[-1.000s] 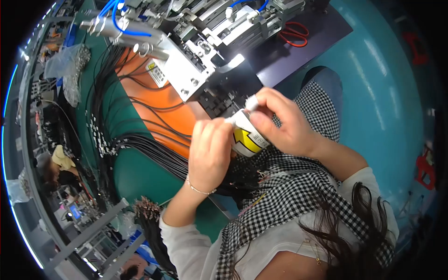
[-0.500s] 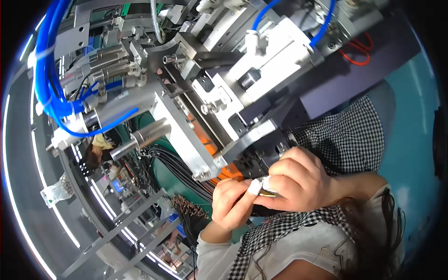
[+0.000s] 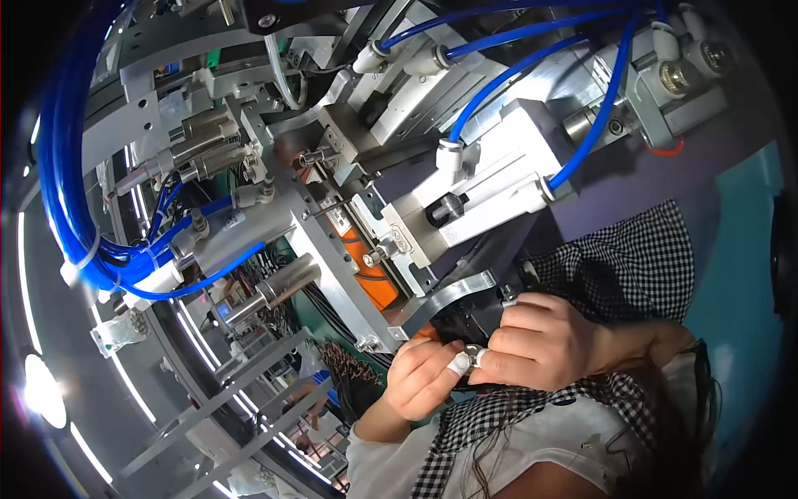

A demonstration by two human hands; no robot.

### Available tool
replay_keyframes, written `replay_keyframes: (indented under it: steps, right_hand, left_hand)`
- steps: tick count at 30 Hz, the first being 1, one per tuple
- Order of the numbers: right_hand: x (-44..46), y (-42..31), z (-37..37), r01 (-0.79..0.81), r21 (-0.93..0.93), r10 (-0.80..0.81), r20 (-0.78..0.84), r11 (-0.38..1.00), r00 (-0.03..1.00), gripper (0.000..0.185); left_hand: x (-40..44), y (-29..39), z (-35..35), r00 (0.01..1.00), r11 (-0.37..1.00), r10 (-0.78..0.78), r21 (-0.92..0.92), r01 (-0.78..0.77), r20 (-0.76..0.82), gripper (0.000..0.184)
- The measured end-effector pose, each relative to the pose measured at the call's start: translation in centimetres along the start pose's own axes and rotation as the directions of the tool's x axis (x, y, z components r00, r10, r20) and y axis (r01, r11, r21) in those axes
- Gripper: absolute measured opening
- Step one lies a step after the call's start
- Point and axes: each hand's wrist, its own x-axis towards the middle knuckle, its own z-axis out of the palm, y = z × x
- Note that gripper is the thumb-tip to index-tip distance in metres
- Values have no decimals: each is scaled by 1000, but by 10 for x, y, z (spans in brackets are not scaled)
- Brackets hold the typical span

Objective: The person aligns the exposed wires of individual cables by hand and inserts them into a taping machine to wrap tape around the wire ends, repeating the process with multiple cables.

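Note:
My left hand (image 3: pixel 424 378) and my right hand (image 3: pixel 536 343) meet in front of my chest, just below the machine's near edge. Between their pinched fingertips is a small shiny metal piece (image 3: pixel 472 353), rounded in outline; its exact kind is too small to make out. White wrapping (image 3: pixel 459 363) covers a fingertip of the left hand, and a bit of white also shows at the right fingertips. The fingers of both hands are curled closed. Behind them sits a dark block (image 3: pixel 478 320) of the machine, partly hidden by the hands.
A metal fixture with a pneumatic cylinder (image 3: pixel 499 179) and blue air hoses (image 3: pixel 71 200) stands ahead. An orange part (image 3: pixel 370 283) lies within its frame. A bundle of cables (image 3: pixel 345 366) hangs at the left. Checked cloth (image 3: pixel 632 258) lies at the right.
The view has shifted, with the machine filling more of it. Both hands have stayed together and turned slightly; a yellowish edge visible between the fingers before now shows as a round metal piece.

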Motion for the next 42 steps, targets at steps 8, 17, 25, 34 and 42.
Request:
replay_keyframes:
  steps: [8, 17, 25, 34, 42]
  right_hand:
    - [28, -7, -29, -451, 209, 370, 336, 867, 866, 19]
    - [29, -26, -38, -421, 741, 605, 25, 523, 796, 7]
    - [45, -92, 10, -530, 1, 530, -2, 848, 848, 7]
    - [56, -109, 35, -503, 104, 509, -32, 858, 860, 7]
    - [58, -100, 32, -495, 176, 506, -24, 851, 862, 8]
  left_hand:
    - [17, 12, -4, 973, 949, -226, -215, 231, 49, 16]
    - [20, 17, -2, 772, 466, -636, -806, 365, -18, 11]
    - [2, 4, -12, 874, 688, -400, -721, 88, -275, 16]
    - [-12, 9, -27, 855, 683, -404, -729, 45, -326, 15]
    - [-12, 9, -31, 879, 728, -380, -680, 90, -290, 13]
